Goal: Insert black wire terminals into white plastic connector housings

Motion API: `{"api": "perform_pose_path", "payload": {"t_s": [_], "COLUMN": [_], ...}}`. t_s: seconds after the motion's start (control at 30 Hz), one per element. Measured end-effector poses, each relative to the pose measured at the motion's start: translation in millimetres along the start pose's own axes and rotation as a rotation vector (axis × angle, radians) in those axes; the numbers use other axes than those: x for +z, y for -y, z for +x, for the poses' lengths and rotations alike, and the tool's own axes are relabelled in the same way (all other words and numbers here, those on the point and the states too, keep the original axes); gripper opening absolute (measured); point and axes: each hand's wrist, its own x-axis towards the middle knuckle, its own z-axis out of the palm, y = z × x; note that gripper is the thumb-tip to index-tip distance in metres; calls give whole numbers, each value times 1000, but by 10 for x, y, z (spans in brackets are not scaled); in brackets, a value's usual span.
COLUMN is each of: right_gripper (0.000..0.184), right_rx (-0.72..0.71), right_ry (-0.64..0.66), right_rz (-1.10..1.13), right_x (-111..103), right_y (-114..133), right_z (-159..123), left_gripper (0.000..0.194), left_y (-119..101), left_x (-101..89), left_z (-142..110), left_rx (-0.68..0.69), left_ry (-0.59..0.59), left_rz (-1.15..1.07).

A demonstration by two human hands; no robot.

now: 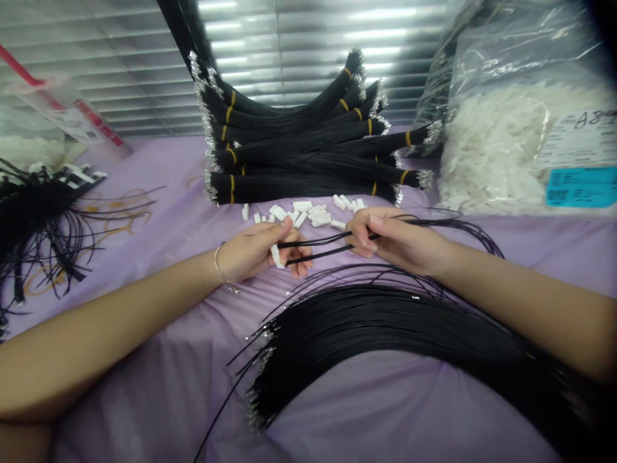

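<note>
My left hand [258, 247] is closed around a small white connector housing [276, 256], thumb on top. My right hand [385, 238] pinches a few thin black wires [321, 247] that run leftward into the connector. The wires trail off to the right behind my right wrist. Just beyond both hands lies a scatter of several loose white connector housings [308, 213] on the purple cloth [159, 360]. Below my hands a thick loose sheaf of black wires [385, 328] with metal terminal ends curves across the cloth.
Tied bundles of black wires with yellow bands [308, 151] are stacked at the back. A clear bag of white housings [520, 141] sits at the right. Finished black wire assemblies [43, 218] lie at the left, near another plastic bag [62, 112].
</note>
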Motion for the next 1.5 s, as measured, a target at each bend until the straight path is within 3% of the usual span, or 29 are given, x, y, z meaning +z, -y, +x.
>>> {"api": "perform_pose_path", "payload": {"t_s": [0.43, 1.5], "right_gripper": [27, 17], "right_rx": [10, 12], "right_ry": [-22, -101], "right_rz": [-76, 24], "right_x": [29, 8], "right_y": [13, 9], "right_z": [-2, -2], "left_gripper": [48, 36], "left_y": [-70, -38], "left_x": [77, 21], "left_z": [-43, -44], "left_rx": [0, 77], "left_ry": [-64, -15], "left_rz": [105, 176]}}
